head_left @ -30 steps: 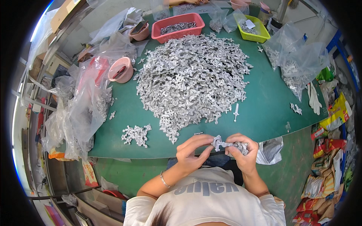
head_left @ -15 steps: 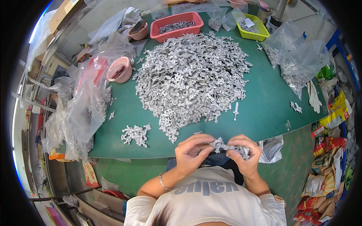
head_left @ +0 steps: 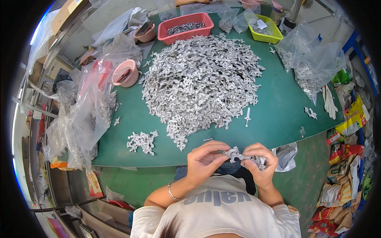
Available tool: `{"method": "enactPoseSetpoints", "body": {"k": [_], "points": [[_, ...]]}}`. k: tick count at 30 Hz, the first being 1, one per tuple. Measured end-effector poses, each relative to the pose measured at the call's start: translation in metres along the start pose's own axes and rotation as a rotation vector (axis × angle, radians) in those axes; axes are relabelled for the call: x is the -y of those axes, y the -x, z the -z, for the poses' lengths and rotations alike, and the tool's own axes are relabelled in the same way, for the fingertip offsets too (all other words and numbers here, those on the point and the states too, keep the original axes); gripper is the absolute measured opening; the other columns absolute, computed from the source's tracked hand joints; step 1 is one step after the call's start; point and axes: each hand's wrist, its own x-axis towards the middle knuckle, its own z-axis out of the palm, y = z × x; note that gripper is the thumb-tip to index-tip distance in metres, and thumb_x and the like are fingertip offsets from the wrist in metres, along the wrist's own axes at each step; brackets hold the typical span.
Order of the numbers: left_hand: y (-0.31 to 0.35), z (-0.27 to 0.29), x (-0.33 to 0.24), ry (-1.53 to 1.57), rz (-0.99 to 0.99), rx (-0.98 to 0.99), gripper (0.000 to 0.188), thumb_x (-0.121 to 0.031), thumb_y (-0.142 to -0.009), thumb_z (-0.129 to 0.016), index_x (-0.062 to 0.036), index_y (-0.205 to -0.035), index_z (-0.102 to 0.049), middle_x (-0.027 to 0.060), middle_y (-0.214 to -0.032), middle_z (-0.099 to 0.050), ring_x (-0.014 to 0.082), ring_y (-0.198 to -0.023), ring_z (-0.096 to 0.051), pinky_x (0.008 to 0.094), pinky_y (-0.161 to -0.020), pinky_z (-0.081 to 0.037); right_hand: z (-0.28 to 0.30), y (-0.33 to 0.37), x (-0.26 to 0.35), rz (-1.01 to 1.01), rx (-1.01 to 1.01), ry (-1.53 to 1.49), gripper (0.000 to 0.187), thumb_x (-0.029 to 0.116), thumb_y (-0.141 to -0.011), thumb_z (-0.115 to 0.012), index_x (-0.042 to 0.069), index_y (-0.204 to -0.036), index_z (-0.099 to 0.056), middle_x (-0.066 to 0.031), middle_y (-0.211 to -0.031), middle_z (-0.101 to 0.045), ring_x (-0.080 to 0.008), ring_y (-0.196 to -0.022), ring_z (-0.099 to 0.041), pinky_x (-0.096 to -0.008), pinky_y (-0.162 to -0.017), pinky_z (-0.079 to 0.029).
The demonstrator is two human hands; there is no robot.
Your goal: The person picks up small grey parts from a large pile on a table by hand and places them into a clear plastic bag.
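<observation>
Silver-grey piece sits further right between two gripping hands

The left hand (head_left: 203, 158) pinches one end of a silver-grey metal piece (head_left: 234, 154) between thumb and fingertips; the right hand (head_left: 262, 163) curls round a bunch of like parts (head_left: 260, 160), its thumb and index finger close on the other end; whether piece and bunch are joined, I cannot tell.

Over the last second both hands have drifted slightly right, and the piece has turned, its ringed middle now showing more plainly; this suggests it is being worked at the fingertips, with neither hand letting go.

It is held at the near edge of the green table (head_left: 278, 115), just in front of the person's shirt (head_left: 216, 196); the big pile of parts (head_left: 202, 83) looks unaltered beyond; a small cluster (head_left: 142, 142) lies to the left, and a loose sword-shaped part (head_left: 247, 117) lies beside the pile, untouched.
</observation>
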Motion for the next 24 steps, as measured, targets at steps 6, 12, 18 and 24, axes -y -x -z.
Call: {"method": "enactPoseSetpoints", "body": {"k": [6, 12, 18, 24], "points": [[-0.001, 0.002, 0.002, 0.034, 0.009, 0.029, 0.024, 0.014, -0.076, -0.055, 0.0112, -0.1, -0.055, 0.0177, -0.1, -0.055, 0.0221, -0.092, -0.056, 0.0315, -0.083, -0.05, -0.003, -0.002, 0.001, -0.008, 0.003, -0.036, 0.012, -0.005, -0.072, -0.063, -0.005, -0.084, -0.061, -0.0135, -0.082, -0.061, -0.0152, -0.068, -0.058, -0.024, -0.059, -0.044], [0.007, 0.024, 0.022, 0.129, 0.323, -0.2, 0.02, 0.004, -0.083, -0.053, 0.0057, -0.103, -0.057, 0.011, -0.101, -0.06, 0.0146, -0.088, -0.058, 0.026, -0.08, -0.047, 0.003, -0.014, -0.024, -0.245, 0.081, 0.033, 0.013, -0.001, -0.074, -0.064, -0.003, -0.086, -0.062, -0.0085, -0.08, -0.06, -0.011, -0.064, -0.054, -0.0227, -0.057, -0.043], [0.041, 0.12, 0.022, -0.454, 0.16, -0.71, 0.019, 0.0, -0.083, -0.054, 0.0023, -0.102, -0.059, 0.0055, -0.088, -0.061, 0.0099, -0.075, -0.056, 0.0222, -0.068, -0.046, 0.047, -0.032, -0.071, -0.261, -0.085, 0.815, 0.02, 0.006, -0.069, -0.069, 0.001, -0.088, -0.062, -0.0112, -0.074, -0.06, -0.0276, -0.066, -0.057, -0.0355, -0.063, -0.044], [0.069, 0.195, 0.022, -1.188, 0.027, -0.911, 0.021, 0.0, -0.08, -0.055, 0.0012, -0.101, -0.058, 0.0109, -0.092, -0.057, 0.0193, -0.078, -0.055, 0.0285, -0.066, -0.045, 0.037, -0.046, -0.083, -0.301, -0.071, 1.095, 0.024, 0.017, -0.071, -0.069, 0.004, -0.089, -0.062, -0.0124, -0.084, -0.062, -0.0318, -0.076, -0.06, -0.0407, -0.065, -0.047]]}}
